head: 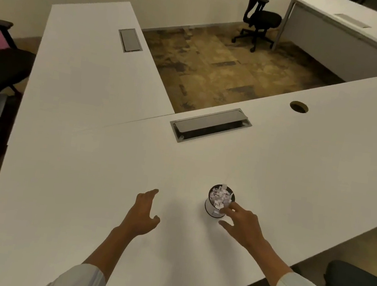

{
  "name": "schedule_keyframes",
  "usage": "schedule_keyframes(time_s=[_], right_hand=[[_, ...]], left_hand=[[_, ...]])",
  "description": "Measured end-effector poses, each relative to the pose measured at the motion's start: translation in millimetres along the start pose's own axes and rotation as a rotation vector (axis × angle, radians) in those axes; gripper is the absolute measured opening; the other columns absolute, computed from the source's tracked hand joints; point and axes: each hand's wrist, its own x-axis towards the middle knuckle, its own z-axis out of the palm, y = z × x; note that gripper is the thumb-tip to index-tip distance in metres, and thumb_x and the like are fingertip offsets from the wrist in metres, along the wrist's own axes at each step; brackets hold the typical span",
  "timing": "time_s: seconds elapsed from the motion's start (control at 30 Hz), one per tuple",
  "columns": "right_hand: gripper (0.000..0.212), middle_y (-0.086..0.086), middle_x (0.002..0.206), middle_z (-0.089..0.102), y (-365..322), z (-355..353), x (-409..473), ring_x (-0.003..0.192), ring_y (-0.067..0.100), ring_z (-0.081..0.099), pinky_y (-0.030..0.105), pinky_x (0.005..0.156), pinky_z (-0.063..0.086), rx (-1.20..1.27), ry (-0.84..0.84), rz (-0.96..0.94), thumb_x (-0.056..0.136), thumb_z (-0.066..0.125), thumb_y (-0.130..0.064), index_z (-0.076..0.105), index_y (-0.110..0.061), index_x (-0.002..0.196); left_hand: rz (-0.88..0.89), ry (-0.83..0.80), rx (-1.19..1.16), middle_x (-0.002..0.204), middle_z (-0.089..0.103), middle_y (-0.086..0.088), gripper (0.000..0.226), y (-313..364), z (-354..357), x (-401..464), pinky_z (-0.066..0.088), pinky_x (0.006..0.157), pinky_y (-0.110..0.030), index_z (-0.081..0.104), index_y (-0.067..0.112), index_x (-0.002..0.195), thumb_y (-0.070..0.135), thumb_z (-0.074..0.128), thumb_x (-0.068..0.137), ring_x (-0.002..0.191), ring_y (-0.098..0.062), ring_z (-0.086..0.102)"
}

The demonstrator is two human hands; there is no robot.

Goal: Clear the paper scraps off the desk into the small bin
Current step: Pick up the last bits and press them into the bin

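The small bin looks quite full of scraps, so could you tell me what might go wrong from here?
1. The paper scraps are heaped to the rim of the small bin, and one strip hangs over its side; a nudge could spill them back onto the desk.
2. The right hand is at the bin's rim, and the bin looks light, so a push may tip it.
3. The left hand hovers open, not steadying the bin.

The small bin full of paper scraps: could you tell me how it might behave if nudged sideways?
The small round white bin looks light and narrow, so it may tip. Its paper scraps are heaped at the rim and could spill.
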Motion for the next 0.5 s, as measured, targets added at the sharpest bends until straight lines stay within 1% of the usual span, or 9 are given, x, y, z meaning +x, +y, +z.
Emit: schedule_keyframes(time_s=[0.1,0.23,0.27,0.33,0.4,0.5], right_hand=[[0.014,-0.011,0.089,0.065,-4,-2,12,0.05,0.022,0.061,0.023,0.04,0.04,-0.039,0.037,-0.008,0.073,0.081,-0.031,0.068,-0.03,0.079],[0.011,-0.015,0.089,0.068,-4,-9,25,0.063,0.017,0.065,0.024,0.045,0.043,-0.025,-0.027,0.018,0.075,0.079,-0.028,0.069,-0.032,0.078],[0.009,-0.017,0.088,0.068,-5,-12,28,0.068,0.015,0.067,0.024,0.048,0.044,0.006,-0.055,0.043,0.076,0.077,-0.029,0.07,-0.033,0.079],[0.006,-0.018,0.088,0.068,-6,-16,35,0.075,0.01,0.065,0.022,0.054,0.039,0.085,-0.107,0.122,0.079,0.072,-0.031,0.071,-0.034,0.083],[0.004,-0.017,0.089,0.064,-4,-18,44,0.074,0.009,0.06,0.022,0.055,0.036,0.175,-0.107,0.205,0.079,0.07,-0.033,0.071,-0.035,0.083],[0.004,-0.012,0.087,0.055,1,-20,59,0.072,0.011,0.056,0.022,0.054,0.035,0.251,-0.079,0.352,0.075,0.076,-0.031,0.074,-0.031,0.079]], left_hand=[[-0.038,-0.016,-0.009,0.145,0.036,-0.003,0.075,-15,-2,-9,0.027,0.098,-0.02,0.026,0.017,0.145,0.014,0.062,0.079,0.135,-0.017,0.028],[-0.064,-0.01,-0.035,0.142,0.04,-0.003,0.071,-27,-5,-18,0.032,0.105,-0.026,0.032,0.016,0.143,0.013,0.063,0.079,0.133,-0.019,0.036],[-0.07,-0.008,-0.043,0.142,0.041,-0.003,0.07,-30,-5,-19,0.033,0.107,-0.029,0.033,0.016,0.142,0.013,0.064,0.079,0.132,-0.02,0.037],[-0.079,0.002,-0.053,0.141,0.043,-0.003,0.068,-34,-8,-21,0.035,0.107,-0.032,0.035,0.017,0.14,0.014,0.064,0.078,0.131,-0.019,0.04],[-0.082,0.017,-0.063,0.139,0.045,-0.002,0.067,-37,-9,-22,0.036,0.106,-0.032,0.037,0.017,0.139,0.014,0.065,0.078,0.129,-0.019,0.041],[-0.1,0.026,-0.085,0.136,0.048,0.0,0.065,-40,-10,-23,0.037,0.101,-0.028,0.04,0.018,0.137,0.017,0.065,0.076,0.124,-0.018,0.045]])
